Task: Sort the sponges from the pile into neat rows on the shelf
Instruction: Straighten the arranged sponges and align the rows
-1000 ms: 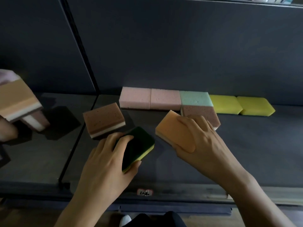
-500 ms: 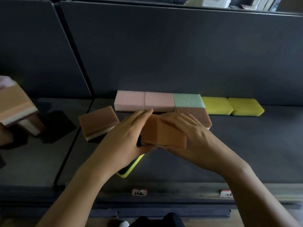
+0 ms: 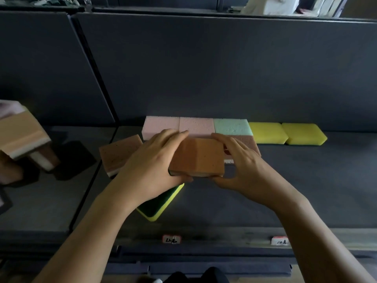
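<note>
Left hand (image 3: 151,160) quit the green-yellow sponge (image 3: 161,203) (left lying lower centre). It and the right hand (image 3: 244,166) now both grasp the orange sponge (image 3: 197,158) mid-frame, beside the brown sponge (image 3: 247,142); second-row placement looks near.

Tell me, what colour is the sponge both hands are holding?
The sponge is orange, clearest in the head view.

Left hand (image 3: 149,168), right hand (image 3: 244,170), gripping orange sponge (image 3: 197,158)

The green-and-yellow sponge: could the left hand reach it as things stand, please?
Probably not yet: the left hand grips the orange sponge, though the green-and-yellow sponge lies right beneath its wrist.
</note>
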### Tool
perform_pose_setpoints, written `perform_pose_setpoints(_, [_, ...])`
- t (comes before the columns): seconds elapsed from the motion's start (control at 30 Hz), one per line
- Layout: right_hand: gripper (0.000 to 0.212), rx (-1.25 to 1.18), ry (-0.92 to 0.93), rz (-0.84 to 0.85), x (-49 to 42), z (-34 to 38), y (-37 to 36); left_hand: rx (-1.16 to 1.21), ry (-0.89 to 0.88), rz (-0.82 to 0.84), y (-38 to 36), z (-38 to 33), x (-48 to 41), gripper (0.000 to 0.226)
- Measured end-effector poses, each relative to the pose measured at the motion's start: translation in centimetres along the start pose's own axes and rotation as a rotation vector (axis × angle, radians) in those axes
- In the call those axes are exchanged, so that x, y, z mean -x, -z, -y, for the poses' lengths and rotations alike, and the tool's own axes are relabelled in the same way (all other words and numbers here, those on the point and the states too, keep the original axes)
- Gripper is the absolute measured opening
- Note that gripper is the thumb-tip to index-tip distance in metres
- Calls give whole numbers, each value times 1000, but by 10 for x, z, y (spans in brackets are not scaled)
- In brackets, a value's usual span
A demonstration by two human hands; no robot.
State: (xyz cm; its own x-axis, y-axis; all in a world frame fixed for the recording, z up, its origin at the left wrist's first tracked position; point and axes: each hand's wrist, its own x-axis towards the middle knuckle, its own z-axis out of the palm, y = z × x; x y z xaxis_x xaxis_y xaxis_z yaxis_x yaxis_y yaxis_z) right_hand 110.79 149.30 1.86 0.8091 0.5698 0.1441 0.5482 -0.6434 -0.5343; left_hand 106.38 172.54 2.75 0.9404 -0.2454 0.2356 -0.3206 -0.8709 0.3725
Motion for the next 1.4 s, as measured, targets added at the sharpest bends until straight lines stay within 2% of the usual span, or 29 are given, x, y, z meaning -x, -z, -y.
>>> perform_pose_setpoints(0.17, [92,9,16,-56,-5,1,-1,-211,-112,-22,6,-17,-14,82])
perform_pose_setpoints(0.37, [103,79,-2,-49,-4,-13,6,-206,-80,19,4,-20,-30,78])
perform_pose_setpoints(0.43, [99,129,-10,-82,-2,-21,8,-218,-58,30,0,-19,-36,78])
perform_pose_setpoints(0.57, [75,212,-51,-161,-4,-39,6,-216,-34,61,-13,-18,-44,76])
perform_pose_setpoints(0.7, [58,274,-46,-131,-11,-58,-1,-208,-11,90,-24,-18,-50,76])
perform_pose_setpoints(1.17, [46,293,-12,-176,-14,-65,-5,-244,45,146,-41,-12,-53,70])
perform_pose_setpoints(1.4, [46,303,-7,-191,-13,-67,-7,-292,-23,76,-42,-18,-53,59])
